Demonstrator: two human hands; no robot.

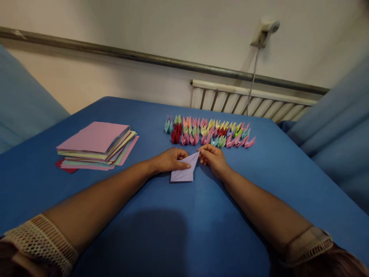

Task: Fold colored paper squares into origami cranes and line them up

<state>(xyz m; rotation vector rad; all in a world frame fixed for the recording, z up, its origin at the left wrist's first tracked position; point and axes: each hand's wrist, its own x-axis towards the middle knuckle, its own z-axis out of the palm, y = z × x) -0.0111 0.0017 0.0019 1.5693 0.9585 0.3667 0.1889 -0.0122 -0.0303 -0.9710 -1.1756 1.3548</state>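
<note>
A folded lilac paper (184,171) lies on the blue table (184,223) in front of me. My left hand (168,159) rests on its left side, fingers pressed down on the fold. My right hand (213,158) pinches the paper's pointed upper right tip between thumb and fingers. Just beyond both hands stand rows of several small folded paper pieces (208,131) in pink, red, yellow, green and teal.
A stack of coloured paper sheets (96,145), pink on top, sits at the left of the table. Behind the table are a wall rail (144,57), a radiator (248,100) and a hanging cord. Blue fabric lies at both sides.
</note>
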